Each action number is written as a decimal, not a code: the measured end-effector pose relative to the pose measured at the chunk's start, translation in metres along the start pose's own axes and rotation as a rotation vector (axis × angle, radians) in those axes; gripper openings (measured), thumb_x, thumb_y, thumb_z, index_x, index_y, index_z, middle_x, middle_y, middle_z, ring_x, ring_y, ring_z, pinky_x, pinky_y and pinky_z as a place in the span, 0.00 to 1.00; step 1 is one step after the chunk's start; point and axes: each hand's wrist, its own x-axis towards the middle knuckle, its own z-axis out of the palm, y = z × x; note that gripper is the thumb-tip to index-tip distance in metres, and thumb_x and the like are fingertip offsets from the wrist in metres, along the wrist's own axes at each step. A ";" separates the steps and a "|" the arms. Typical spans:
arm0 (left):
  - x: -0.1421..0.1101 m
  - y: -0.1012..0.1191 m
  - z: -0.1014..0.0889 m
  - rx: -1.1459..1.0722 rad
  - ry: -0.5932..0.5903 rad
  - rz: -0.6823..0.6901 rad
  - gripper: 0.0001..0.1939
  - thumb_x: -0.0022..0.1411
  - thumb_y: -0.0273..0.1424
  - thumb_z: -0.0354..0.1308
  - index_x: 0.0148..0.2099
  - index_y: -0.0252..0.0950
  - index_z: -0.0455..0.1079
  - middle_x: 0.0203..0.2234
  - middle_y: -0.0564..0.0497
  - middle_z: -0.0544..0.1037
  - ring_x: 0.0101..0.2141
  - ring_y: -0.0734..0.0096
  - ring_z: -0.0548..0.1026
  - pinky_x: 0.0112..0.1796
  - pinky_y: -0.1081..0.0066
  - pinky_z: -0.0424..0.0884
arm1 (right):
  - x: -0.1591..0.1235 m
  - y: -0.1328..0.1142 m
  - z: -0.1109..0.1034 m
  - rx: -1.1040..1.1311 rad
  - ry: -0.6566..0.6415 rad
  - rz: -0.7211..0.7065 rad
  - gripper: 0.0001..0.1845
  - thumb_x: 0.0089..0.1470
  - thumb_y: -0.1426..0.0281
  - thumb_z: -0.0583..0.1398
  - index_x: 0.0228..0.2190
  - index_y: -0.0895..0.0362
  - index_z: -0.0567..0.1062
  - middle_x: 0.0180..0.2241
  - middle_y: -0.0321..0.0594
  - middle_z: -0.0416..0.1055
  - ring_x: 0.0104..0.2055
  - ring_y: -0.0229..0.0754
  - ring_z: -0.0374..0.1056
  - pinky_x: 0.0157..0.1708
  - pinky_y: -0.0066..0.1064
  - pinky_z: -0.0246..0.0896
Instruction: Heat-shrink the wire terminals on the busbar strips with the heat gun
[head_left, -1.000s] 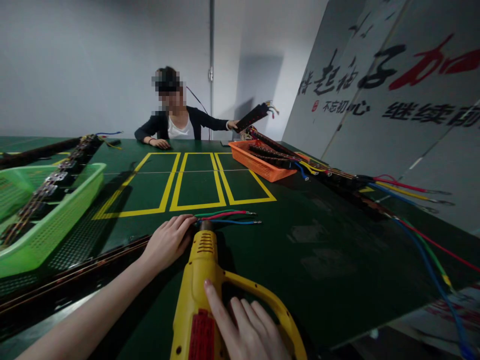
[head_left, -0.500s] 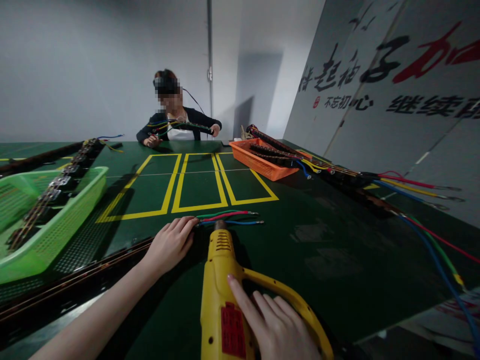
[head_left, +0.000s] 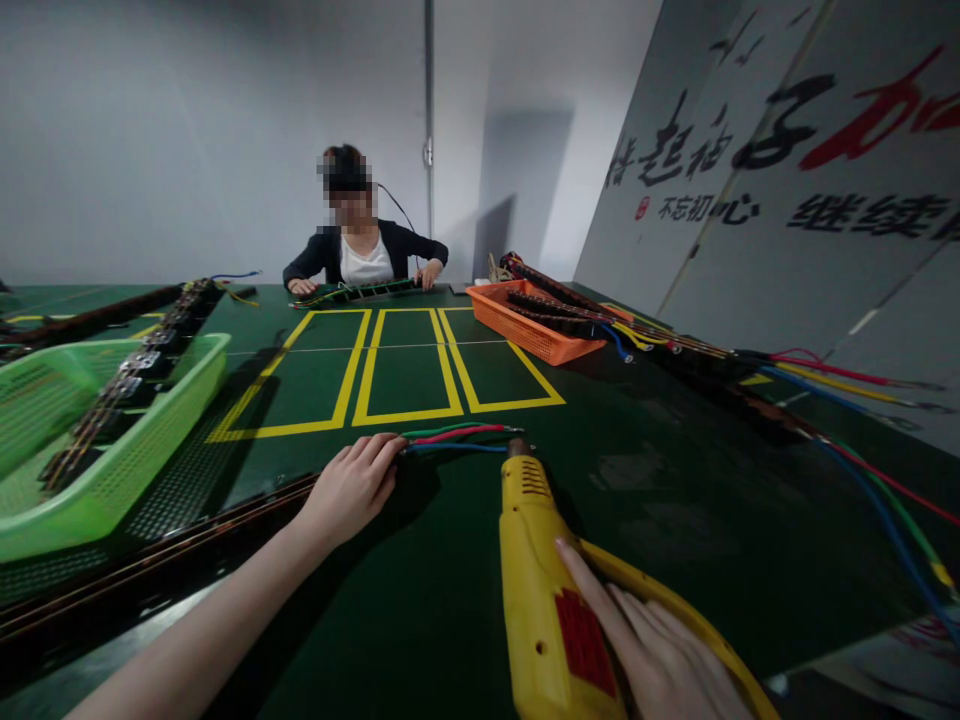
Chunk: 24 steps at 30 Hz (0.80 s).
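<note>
The right hand (head_left: 651, 640) is wrapped around a yellow heat gun (head_left: 532, 570) on the near side of the orange basket (head_left: 517, 331). Nearer and left of that basket, the left hand (head_left: 356, 487) is clamped on the coloured wires (head_left: 463, 433).

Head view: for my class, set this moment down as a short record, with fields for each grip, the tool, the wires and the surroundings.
Left grip: on the wires, at their near ends
Right grip: on the heat gun
Nozzle: by the blue wire's tip; contact unclear
Wire colours: green, red, blue
Left: green basket, dark strip in it
Right: orange basket, dark strips in it
Opposite: person at another strip
</note>
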 end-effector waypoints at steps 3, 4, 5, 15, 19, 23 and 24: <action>0.000 0.001 0.001 0.003 0.007 -0.006 0.18 0.66 0.31 0.42 0.56 0.37 0.59 0.51 0.45 0.69 0.49 0.61 0.68 0.45 0.61 0.68 | 0.001 -0.003 -0.001 -0.027 0.029 -0.013 0.61 0.42 0.46 0.62 0.64 0.60 0.37 0.45 0.49 0.72 0.44 0.49 0.71 0.40 0.36 0.69; 0.000 0.001 0.001 0.004 0.012 -0.010 0.18 0.66 0.31 0.43 0.56 0.37 0.59 0.51 0.45 0.69 0.48 0.61 0.69 0.45 0.61 0.68 | 0.002 -0.005 -0.001 -0.039 0.038 -0.014 0.61 0.43 0.45 0.61 0.64 0.61 0.37 0.45 0.51 0.71 0.44 0.49 0.71 0.40 0.36 0.69; 0.000 0.001 0.001 0.003 0.020 -0.013 0.18 0.66 0.31 0.43 0.56 0.37 0.60 0.50 0.45 0.70 0.48 0.61 0.69 0.45 0.60 0.68 | 0.004 -0.008 -0.001 -0.045 0.045 -0.015 0.62 0.43 0.43 0.60 0.64 0.62 0.37 0.45 0.52 0.71 0.44 0.50 0.71 0.40 0.37 0.69; 0.000 0.002 0.002 0.029 0.029 -0.014 0.18 0.65 0.31 0.43 0.56 0.36 0.60 0.49 0.44 0.70 0.47 0.60 0.69 0.43 0.61 0.69 | 0.031 -0.054 -0.001 0.108 -0.217 0.016 0.68 0.35 0.33 0.55 0.63 0.66 0.43 0.47 0.58 0.69 0.47 0.56 0.68 0.45 0.44 0.65; 0.000 0.002 0.003 0.031 0.045 -0.007 0.18 0.65 0.31 0.43 0.55 0.37 0.61 0.48 0.44 0.71 0.47 0.59 0.69 0.44 0.61 0.69 | 0.044 -0.072 0.000 0.186 -0.274 -0.020 0.69 0.34 0.30 0.51 0.63 0.65 0.44 0.46 0.58 0.69 0.45 0.58 0.68 0.45 0.49 0.63; 0.000 0.002 0.003 0.021 0.048 -0.012 0.18 0.64 0.30 0.44 0.56 0.37 0.61 0.48 0.44 0.71 0.47 0.59 0.69 0.45 0.61 0.69 | 0.044 -0.083 0.007 0.287 -0.256 0.001 0.66 0.36 0.30 0.49 0.64 0.60 0.42 0.46 0.54 0.69 0.45 0.56 0.66 0.47 0.48 0.60; -0.001 0.002 0.003 0.023 0.045 -0.013 0.18 0.64 0.30 0.45 0.56 0.36 0.60 0.48 0.44 0.70 0.47 0.59 0.69 0.45 0.61 0.69 | 0.043 -0.084 0.009 0.314 -0.251 0.011 0.65 0.36 0.30 0.49 0.64 0.58 0.41 0.46 0.52 0.69 0.45 0.55 0.66 0.48 0.48 0.59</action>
